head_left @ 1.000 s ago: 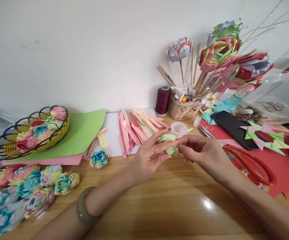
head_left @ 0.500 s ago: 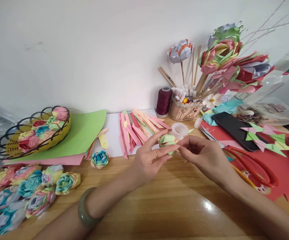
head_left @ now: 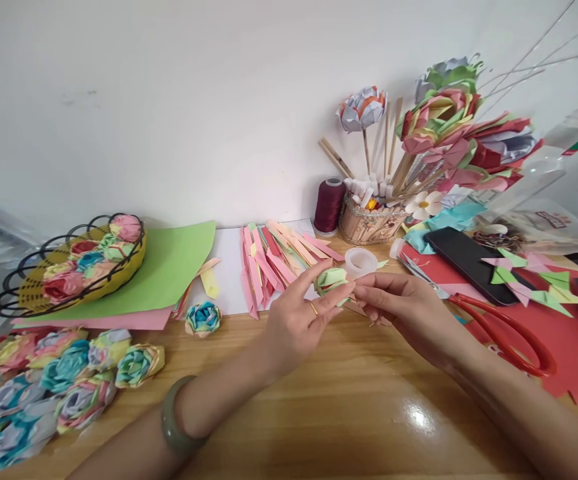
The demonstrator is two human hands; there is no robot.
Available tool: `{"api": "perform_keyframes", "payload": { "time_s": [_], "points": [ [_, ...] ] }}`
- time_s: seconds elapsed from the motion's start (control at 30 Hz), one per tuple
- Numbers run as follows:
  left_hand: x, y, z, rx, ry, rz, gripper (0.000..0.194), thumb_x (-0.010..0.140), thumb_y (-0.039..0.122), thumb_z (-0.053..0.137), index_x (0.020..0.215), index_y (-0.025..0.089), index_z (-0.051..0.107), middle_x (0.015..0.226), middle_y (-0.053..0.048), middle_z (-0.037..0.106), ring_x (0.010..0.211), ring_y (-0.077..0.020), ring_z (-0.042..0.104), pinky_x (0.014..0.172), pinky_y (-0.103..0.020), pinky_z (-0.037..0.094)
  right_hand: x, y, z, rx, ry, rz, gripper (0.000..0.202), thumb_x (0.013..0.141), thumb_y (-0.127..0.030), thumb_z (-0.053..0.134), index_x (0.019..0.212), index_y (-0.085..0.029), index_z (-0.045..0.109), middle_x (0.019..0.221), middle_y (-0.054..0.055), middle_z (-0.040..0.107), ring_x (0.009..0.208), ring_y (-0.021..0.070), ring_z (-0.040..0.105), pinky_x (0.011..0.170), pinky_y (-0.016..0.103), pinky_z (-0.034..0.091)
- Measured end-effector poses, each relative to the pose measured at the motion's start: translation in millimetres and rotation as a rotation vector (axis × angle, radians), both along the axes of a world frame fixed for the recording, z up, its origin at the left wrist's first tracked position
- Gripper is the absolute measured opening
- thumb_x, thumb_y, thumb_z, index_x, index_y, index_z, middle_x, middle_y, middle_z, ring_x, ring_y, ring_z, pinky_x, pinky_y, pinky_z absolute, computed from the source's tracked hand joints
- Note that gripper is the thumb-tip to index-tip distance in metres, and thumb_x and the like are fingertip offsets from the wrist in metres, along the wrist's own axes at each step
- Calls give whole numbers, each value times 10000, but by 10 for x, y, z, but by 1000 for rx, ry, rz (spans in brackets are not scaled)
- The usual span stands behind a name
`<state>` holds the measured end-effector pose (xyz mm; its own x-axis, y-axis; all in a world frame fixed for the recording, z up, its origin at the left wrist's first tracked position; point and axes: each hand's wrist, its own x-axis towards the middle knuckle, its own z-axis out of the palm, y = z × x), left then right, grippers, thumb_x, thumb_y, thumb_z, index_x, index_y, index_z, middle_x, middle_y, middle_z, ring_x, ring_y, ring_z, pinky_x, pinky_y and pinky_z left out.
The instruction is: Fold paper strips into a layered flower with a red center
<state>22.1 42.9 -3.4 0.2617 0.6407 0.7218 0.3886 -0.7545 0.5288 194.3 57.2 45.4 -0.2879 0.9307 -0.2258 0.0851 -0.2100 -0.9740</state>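
A small pale-green paper flower (head_left: 329, 280) with a touch of red is held between the fingers of my left hand (head_left: 299, 319), above the front of the white sheet. My right hand (head_left: 403, 303) is closed in a pinch at the flower's right edge. What lies between its fingertips is too small to make out. Just behind the flower stands a translucent plastic cup (head_left: 360, 262). Folded paper strips (head_left: 273, 260) in pink, red, green and peach lie in a pile behind my left hand.
Finished paper flowers (head_left: 63, 367) crowd the left front, near a yellow basket (head_left: 29, 293). A maroon thread spool (head_left: 329, 205) and a wooden holder (head_left: 371, 223) stand at the wall. Red-handled scissors (head_left: 513, 333) and a black phone (head_left: 461, 260) lie right, on red paper (head_left: 569, 347).
The whole view has shifted slightly. Both hands stay at the flower, with small finger movements of my right hand beside it.
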Motion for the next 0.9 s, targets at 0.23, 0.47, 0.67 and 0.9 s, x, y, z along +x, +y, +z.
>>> {"api": "perform_keyframes", "payload": {
  "time_s": [0.23, 0.47, 0.67, 0.9],
  "points": [
    [14, -14, 15, 29, 17, 8, 463, 796, 134, 524, 1233, 268, 456, 1303, -101, 450, 1104, -202, 529, 882, -355, 490, -30, -39, 53, 140, -126, 61, 262, 725, -432, 587, 696, -171, 589, 565, -28, 496, 527, 95, 452, 530, 234, 396],
    [6, -50, 9, -62, 21, -10, 564, 792, 178, 538, 1311, 242, 325, 1328, -111, 441, 1172, -214, 475, 893, -351, 494, 3, -12, 41, 167, -102, 107, 268, 752, -422, 555, 653, -172, 562, 598, -20, 505, 524, 86, 454, 508, 216, 391],
    [5, -70, -3, -138, -32, -63, 499, 798, 179, 526, 1261, 243, 351, 1353, -128, 399, 1166, -228, 478, 846, -352, 515, 25, 4, 40, 133, -107, 125, 269, 726, -432, 591, 686, -165, 596, 602, -17, 498, 524, 88, 438, 503, 218, 376],
    [3, -61, 42, -75, -8, -46, 311, 799, 126, 503, 1086, 244, 488, 1252, -99, 415, 1041, -198, 547, 825, -370, 517, 28, 3, 41, 111, -75, 138, 261, 736, -421, 587, 700, -162, 588, 615, -13, 493, 541, 92, 443, 515, 223, 374]
  ]
}}
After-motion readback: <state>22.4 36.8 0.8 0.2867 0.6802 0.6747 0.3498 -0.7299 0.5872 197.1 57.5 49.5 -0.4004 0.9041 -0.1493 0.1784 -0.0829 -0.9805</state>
